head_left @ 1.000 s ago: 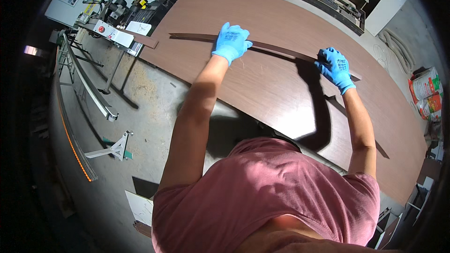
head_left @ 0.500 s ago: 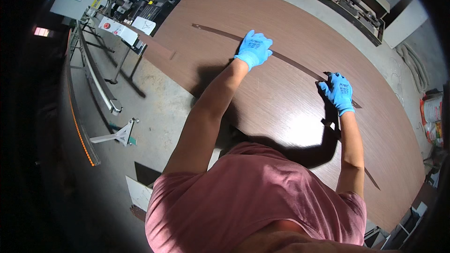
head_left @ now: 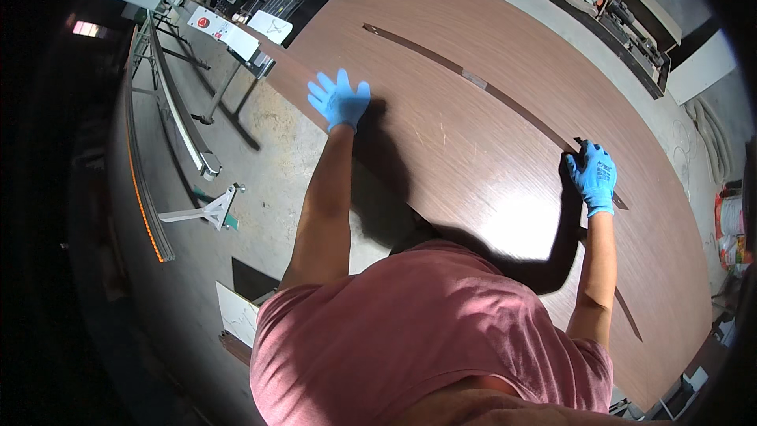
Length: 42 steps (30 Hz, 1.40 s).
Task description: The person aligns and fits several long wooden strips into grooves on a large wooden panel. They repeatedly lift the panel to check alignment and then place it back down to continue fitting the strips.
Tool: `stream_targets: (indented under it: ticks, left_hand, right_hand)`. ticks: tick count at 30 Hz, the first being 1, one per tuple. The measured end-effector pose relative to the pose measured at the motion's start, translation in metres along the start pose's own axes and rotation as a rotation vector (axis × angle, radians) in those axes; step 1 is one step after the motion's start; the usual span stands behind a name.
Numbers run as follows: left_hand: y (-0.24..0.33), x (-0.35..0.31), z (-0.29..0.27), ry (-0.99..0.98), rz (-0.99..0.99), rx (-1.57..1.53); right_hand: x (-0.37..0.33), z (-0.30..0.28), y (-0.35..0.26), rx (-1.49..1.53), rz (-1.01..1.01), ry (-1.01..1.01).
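Observation:
A broad brown wood-grain panel (head_left: 441,134) lies in front of me. Across it runs a long, narrow dark brown strip (head_left: 430,54), with a small greyish patch (head_left: 475,79) partway along. My left hand (head_left: 339,101), in a blue glove, is over the panel's left edge with its fingers spread, holding nothing. Near the strip's right part is my gloved right hand (head_left: 594,176), its fingers curled. Something dark shows at its fingertips; I cannot make out what it is. Another dark strip (head_left: 628,315) lies on the panel beside my right forearm.
A black machine with motors (head_left: 268,12) stands at the far left, by the panel's corner. Curved metal rails (head_left: 175,91) and a white bracket (head_left: 213,211) are on the left. A box with a hose and parts (head_left: 611,20) sits beyond the panel, with bags (head_left: 732,229) at right.
My left hand has let go of the strip and moved left and nearer, its fingers spreading. My right hand stays by the strip's right part. The view has shifted a little.

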<state>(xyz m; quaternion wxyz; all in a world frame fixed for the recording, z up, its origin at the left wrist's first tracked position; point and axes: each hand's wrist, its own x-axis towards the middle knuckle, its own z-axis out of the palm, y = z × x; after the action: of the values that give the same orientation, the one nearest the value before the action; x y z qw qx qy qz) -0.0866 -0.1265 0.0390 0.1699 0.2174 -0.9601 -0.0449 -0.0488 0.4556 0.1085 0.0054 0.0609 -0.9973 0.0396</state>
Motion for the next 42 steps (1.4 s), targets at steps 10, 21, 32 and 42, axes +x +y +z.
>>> stream_targets:
  ticks: [10, 21, 32, 42]
  left_hand:
    - [0.079, -0.141, -0.037, -0.125, 0.028, -0.293]
    - [0.094, -0.227, -0.158, -0.678, 0.324, -1.202]
    - [0.014, -0.059, -0.099, -0.087, 0.831, -0.124]
    - [0.105, -0.009, -0.103, -0.07, 1.063, -0.11]
  right_hand:
    - [0.023, -0.006, -0.168, 0.292, -0.568, 0.372]
    - [-0.003, 0.04, -0.301, 0.13, -0.509, -0.032]
    - [-0.015, -0.032, -0.263, 0.305, -0.456, -0.113]
    - [0.011, -0.06, -0.2, 0.015, -0.49, 0.194]
